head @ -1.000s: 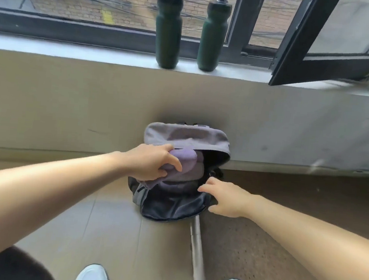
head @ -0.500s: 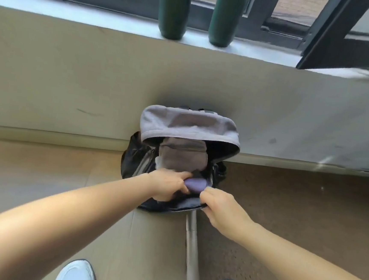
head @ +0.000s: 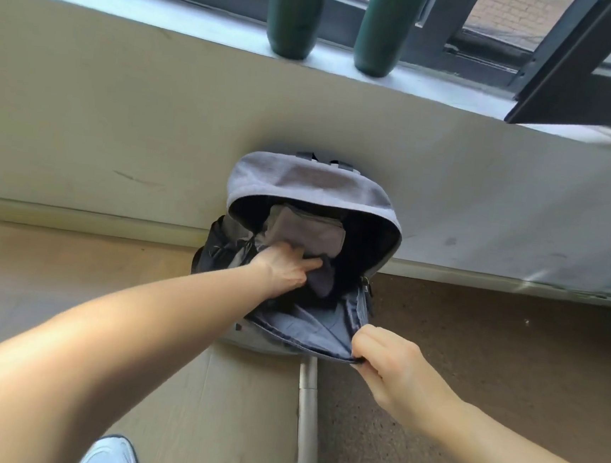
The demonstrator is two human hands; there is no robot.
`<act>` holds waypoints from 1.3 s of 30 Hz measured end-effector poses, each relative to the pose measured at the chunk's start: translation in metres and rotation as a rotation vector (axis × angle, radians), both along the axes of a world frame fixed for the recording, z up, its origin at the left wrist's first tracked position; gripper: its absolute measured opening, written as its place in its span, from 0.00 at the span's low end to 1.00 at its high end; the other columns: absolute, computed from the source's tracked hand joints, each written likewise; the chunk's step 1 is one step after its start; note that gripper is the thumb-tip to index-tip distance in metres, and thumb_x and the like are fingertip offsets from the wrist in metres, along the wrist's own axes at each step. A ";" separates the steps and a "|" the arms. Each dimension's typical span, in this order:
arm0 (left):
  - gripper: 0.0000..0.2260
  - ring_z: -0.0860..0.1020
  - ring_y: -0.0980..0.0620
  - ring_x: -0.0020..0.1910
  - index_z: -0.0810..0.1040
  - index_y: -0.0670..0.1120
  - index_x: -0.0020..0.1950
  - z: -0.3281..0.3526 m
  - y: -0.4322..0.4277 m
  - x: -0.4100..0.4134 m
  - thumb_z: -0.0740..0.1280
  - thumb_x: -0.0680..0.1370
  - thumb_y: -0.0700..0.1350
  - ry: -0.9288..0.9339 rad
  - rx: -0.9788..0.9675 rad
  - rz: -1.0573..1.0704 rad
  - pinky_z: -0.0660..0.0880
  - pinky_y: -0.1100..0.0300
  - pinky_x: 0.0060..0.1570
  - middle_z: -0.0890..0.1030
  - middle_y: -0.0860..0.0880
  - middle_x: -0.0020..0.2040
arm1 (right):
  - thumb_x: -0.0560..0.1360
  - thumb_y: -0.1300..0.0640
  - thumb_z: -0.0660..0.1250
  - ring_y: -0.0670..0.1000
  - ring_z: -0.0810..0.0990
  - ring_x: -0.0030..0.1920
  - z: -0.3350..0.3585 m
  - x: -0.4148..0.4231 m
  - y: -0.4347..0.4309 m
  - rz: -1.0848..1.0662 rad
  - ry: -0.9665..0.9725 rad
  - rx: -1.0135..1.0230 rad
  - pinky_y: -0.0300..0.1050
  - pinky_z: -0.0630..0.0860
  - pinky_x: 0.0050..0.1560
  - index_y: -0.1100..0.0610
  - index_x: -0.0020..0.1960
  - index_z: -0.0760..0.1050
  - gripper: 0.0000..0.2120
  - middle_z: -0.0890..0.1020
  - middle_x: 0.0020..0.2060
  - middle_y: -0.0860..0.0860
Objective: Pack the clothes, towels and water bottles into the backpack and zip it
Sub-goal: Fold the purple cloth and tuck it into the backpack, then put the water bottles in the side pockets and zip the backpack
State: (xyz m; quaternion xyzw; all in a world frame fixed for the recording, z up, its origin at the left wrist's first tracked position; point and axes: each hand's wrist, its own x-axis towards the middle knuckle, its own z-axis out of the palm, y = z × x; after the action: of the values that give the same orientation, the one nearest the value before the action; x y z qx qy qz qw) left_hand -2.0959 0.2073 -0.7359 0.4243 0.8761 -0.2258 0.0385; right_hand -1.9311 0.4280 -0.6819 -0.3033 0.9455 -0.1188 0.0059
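Observation:
A grey backpack (head: 308, 180) stands open on the floor against the wall. Folded grey cloth (head: 309, 233) lies inside it, and a purple-grey cloth (head: 323, 282) sits lower in the opening. My left hand (head: 285, 272) reaches into the bag and presses the purple-grey cloth down with its fingers. My right hand (head: 392, 364) pinches the front flap's zipper edge (head: 306, 329) and pulls it toward me. Two dark green water bottles (head: 295, 16) (head: 382, 27) stand on the windowsill above the bag, tops out of view.
An open black window frame (head: 569, 66) juts over the sill at the upper right. A pale metal strip (head: 308, 416) runs along the floor between cardboard on the left and brown carpet on the right. My two light shoes (head: 109, 456) show at the bottom.
My left hand has pushed the purple cloth from the bag's mouth deeper inside. My right hand has drawn the front flap outward, widening the opening. The view has tilted downward.

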 end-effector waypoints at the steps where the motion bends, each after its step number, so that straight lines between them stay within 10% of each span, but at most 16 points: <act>1: 0.14 0.71 0.40 0.68 0.79 0.47 0.69 -0.009 0.005 0.000 0.62 0.84 0.44 -0.064 -0.029 0.030 0.73 0.50 0.54 0.62 0.50 0.79 | 0.75 0.64 0.71 0.48 0.71 0.39 0.002 -0.001 0.002 -0.013 -0.002 0.004 0.45 0.72 0.37 0.57 0.42 0.71 0.09 0.73 0.41 0.48; 7: 0.26 0.62 0.44 0.79 0.76 0.54 0.73 -0.007 0.001 -0.006 0.64 0.76 0.40 -0.733 0.128 0.360 0.63 0.52 0.78 0.60 0.48 0.83 | 0.76 0.60 0.70 0.48 0.72 0.40 0.007 -0.002 -0.003 -0.042 -0.028 0.020 0.45 0.72 0.39 0.55 0.43 0.70 0.09 0.74 0.41 0.47; 12: 0.17 0.84 0.50 0.53 0.86 0.54 0.58 0.045 -0.026 0.007 0.65 0.73 0.44 -0.795 0.485 0.402 0.81 0.51 0.57 0.86 0.51 0.59 | 0.77 0.57 0.70 0.45 0.73 0.41 0.014 -0.006 -0.009 -0.160 -0.078 -0.056 0.44 0.74 0.41 0.53 0.44 0.71 0.08 0.74 0.42 0.45; 17: 0.17 0.79 0.61 0.37 0.84 0.55 0.41 0.096 -0.061 0.032 0.68 0.75 0.68 -0.958 0.614 0.441 0.73 0.68 0.41 0.83 0.61 0.37 | 0.79 0.57 0.67 0.47 0.73 0.38 0.035 -0.028 -0.018 -0.382 -0.097 -0.222 0.48 0.73 0.40 0.50 0.42 0.68 0.10 0.74 0.38 0.45; 23: 0.12 0.75 0.51 0.37 0.74 0.49 0.40 0.116 -0.099 0.027 0.72 0.74 0.55 -0.420 0.364 0.333 0.68 0.55 0.35 0.76 0.53 0.35 | 0.80 0.53 0.69 0.51 0.75 0.40 0.064 -0.076 -0.027 -0.551 -0.070 -0.278 0.47 0.71 0.37 0.51 0.40 0.69 0.12 0.76 0.36 0.47; 28: 0.08 0.80 0.41 0.48 0.83 0.52 0.50 0.147 -0.095 0.001 0.67 0.81 0.54 0.053 0.946 0.604 0.76 0.51 0.43 0.85 0.49 0.45 | 0.81 0.55 0.68 0.51 0.78 0.42 0.094 -0.119 -0.027 -0.720 0.054 -0.549 0.45 0.75 0.42 0.53 0.45 0.74 0.06 0.79 0.40 0.48; 39: 0.06 0.77 0.41 0.44 0.74 0.53 0.37 0.125 -0.081 -0.012 0.67 0.73 0.49 -0.094 0.868 0.758 0.70 0.55 0.41 0.80 0.49 0.42 | 0.73 0.58 0.69 0.54 0.80 0.56 0.093 -0.129 -0.023 -0.719 -0.258 -0.396 0.49 0.77 0.57 0.48 0.57 0.78 0.14 0.82 0.52 0.47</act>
State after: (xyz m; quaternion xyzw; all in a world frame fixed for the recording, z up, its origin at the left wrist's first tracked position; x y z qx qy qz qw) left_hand -2.1077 0.1266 -0.6108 0.0674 0.9766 0.2030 -0.0220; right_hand -2.0606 0.4052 -0.5892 0.0678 0.9414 -0.3295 0.0239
